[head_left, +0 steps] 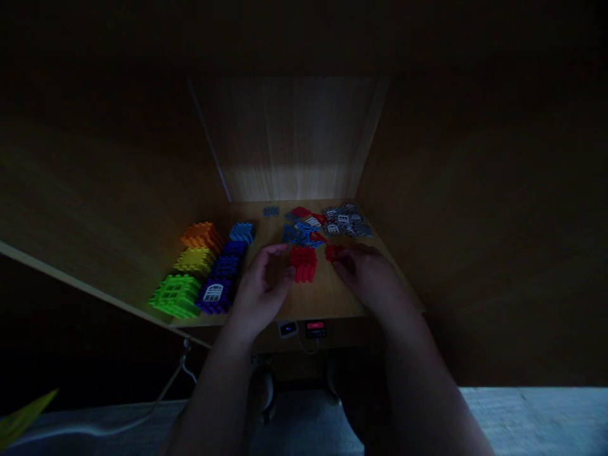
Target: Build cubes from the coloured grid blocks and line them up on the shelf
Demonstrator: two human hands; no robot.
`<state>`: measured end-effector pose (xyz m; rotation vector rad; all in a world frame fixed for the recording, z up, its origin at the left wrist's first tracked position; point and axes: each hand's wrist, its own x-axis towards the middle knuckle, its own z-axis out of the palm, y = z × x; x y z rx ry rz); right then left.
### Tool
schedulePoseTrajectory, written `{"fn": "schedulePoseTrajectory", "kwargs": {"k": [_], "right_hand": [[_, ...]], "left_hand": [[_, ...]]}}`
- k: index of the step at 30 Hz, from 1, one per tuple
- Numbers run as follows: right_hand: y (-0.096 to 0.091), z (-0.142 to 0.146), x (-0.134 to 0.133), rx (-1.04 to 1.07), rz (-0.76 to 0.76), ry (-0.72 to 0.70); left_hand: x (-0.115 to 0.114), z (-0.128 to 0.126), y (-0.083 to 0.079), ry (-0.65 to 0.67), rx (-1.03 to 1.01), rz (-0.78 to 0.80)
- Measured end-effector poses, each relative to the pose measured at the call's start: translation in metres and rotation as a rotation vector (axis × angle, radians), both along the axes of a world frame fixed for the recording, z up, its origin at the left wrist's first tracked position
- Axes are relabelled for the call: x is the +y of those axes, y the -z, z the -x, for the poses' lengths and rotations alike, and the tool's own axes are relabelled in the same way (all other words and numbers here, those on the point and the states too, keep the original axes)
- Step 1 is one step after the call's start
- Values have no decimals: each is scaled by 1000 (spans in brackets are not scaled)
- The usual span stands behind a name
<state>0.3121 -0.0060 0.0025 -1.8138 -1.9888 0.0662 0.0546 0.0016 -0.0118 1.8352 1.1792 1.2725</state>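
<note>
A red stack of interlocking plastic tiles (303,263) stands on the small wooden desk (327,294). My left hand (263,285) curls beside the stack's left side, thumb and fingers touching it. My right hand (368,275) pinches a single red tile (331,253) just right of the stack. Behind lies a loose heap of blue and red tiles (302,229) and a heap of grey window tiles (345,220).
Finished tile stacks line the desk's left: orange (201,235), yellow (194,260), green (176,294), blue (242,232) and purple (216,292). Wooden partition walls close in on both sides and behind. Two small devices (304,329) hang at the front edge. The scene is dim.
</note>
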Motion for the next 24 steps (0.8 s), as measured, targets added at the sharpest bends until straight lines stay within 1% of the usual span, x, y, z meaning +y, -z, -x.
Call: {"fn": "schedulePoseTrajectory", "kwargs": {"k": [3,9,12,16,19,24], "right_hand": [[-3,2,-1,70,61,-1],[-1,0,1,16,-74,-7],[0,0,2,25,-63,-5],[-1,3,0,-9,-43,60],[-3,4,-3,26,0,72],[-6,-1,-7,176,150,-44]], "left_hand": [[0,0,-1,1,4,-1],[1,0,-1,2,-1,4],[1,0,0,1,0,16],[1,0,0,7,-10,-1],[1,0,-1,5,-3,8],[1,0,0,3,6,1]]}}
